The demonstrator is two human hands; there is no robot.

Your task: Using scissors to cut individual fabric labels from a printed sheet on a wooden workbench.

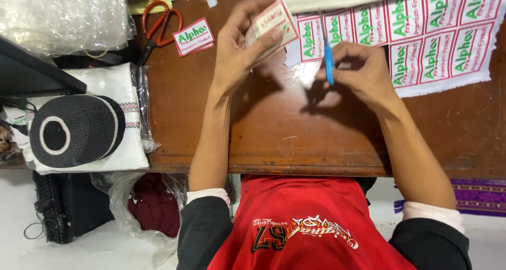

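Observation:
My left hand (240, 43) holds a small stack of cut white cloth labels (274, 25) with red borders, raised above the brown wooden table (274, 138). My right hand (363, 72) grips blue-handled scissors (328, 59), blades pointing away from me toward a white cloth sheet of uncut printed labels (437, 33) spread at the far right. The two hands are close together, with the scissors just right of the held labels.
One cut label (193, 36) lies beside red-handled scissors (161, 22) at the far left. A black knitted cap (76, 130) rests on folded white cloth in plastic (126, 85). Clear plastic wrap (63, 14) sits in the far left corner. Table edge (295, 170) runs near my body.

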